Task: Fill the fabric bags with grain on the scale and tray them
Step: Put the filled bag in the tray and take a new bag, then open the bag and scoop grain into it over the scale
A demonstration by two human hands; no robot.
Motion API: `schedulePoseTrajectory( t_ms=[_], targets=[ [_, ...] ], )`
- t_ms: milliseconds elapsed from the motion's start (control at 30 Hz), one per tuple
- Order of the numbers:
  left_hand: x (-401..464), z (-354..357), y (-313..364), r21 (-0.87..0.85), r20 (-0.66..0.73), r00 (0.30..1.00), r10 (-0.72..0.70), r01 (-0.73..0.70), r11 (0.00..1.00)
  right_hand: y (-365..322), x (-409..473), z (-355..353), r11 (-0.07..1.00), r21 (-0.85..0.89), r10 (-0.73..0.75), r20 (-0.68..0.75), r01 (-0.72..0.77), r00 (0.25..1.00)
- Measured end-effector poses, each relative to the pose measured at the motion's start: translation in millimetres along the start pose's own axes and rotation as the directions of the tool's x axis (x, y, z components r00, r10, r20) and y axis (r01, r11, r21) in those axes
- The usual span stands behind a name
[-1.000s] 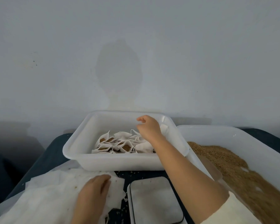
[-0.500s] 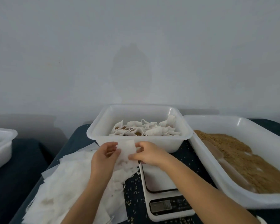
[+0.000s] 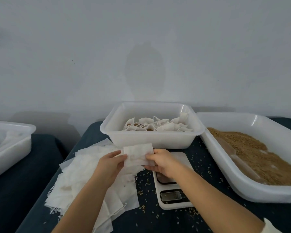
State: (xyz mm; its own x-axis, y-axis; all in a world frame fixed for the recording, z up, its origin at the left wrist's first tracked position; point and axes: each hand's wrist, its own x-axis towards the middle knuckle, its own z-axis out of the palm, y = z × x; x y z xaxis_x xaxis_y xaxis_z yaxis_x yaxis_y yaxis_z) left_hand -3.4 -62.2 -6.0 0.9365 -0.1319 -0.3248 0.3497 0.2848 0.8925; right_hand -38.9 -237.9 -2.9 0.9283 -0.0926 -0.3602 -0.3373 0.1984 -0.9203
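— What are the hands doing?

— Both hold one empty fabric bag (image 3: 139, 153) up in front of the near wall of the middle tray (image 3: 151, 140). The left hand (image 3: 110, 163) pinches its left edge, fingers curled round it; the right hand (image 3: 161, 163) grips the right edge the same way, above the scale (image 3: 172, 182).

— Where are the other bags?

— A loose pile of empty bags (image 3: 91, 179) lies on the dark desk (image 3: 200, 214) under the left forearm, strings trailing off its near edge. The filled bags (image 3: 158, 126) sit crowded in the middle tray, brown grain showing through some open tops.

— And the grain?

— It is heaped in the big tray (image 3: 252, 189) on the right – a pale scoop (image 3: 228, 148) lies along its left slope. Stray grains (image 3: 146, 182) dot the desk around the scale, whose display I cannot read.

— Anything else?

— Another white tray (image 3: 10, 147) with white cloth inside, far left, well apart from the rest
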Motion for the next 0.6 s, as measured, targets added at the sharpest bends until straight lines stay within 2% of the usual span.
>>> schedulePoseTrajectory(
  t_ms=[100, 167, 233, 300, 367, 467, 600],
  targets=[
    [-6, 0, 6, 0.023, 0.044, 0.999, -0.018, 0.017, 1.000, -2, 0, 0, 0.999, -0.047, -0.021, -0.005, 0.021, 1.000],
    [-8, 0, 11, 0.076, 0.045, 0.999, 0.024, -0.027, 0.997, -9, -4, -1, 0.972, -0.221, -0.096, -0.053, 0.082, 0.994],
    [-11, 1, 18, 0.139, 0.029, 0.997, 0.077, -0.080, 0.987, -17, -8, -3, 0.857, -0.496, -0.231, -0.128, 0.139, 0.965],
    [-16, 4, 24, 0.197, 0.047, 0.992, 0.121, -0.128, 0.972, -26, -19, 0, 0.753, -0.609, -0.417, -0.151, 0.248, 0.896],
    [-22, 11, 27, 0.279, 0.094, 0.982, 0.163, -0.184, 0.943, -29, -28, 5, 0.760, -0.552, -0.463, -0.091, 0.342, 0.882],
    [-33, 26, 26, 0.382, 0.165, 0.963, 0.215, -0.264, 0.886, -27, -40, 13, 0.877, -0.362, -0.318, 0.059, 0.317, 0.946],
    [-42, 37, 22, 0.323, 0.260, 0.956, 0.139, -0.221, 0.920, -20, -46, 5, 0.898, -0.328, -0.287, 0.068, 0.293, 0.956]
  ],
)
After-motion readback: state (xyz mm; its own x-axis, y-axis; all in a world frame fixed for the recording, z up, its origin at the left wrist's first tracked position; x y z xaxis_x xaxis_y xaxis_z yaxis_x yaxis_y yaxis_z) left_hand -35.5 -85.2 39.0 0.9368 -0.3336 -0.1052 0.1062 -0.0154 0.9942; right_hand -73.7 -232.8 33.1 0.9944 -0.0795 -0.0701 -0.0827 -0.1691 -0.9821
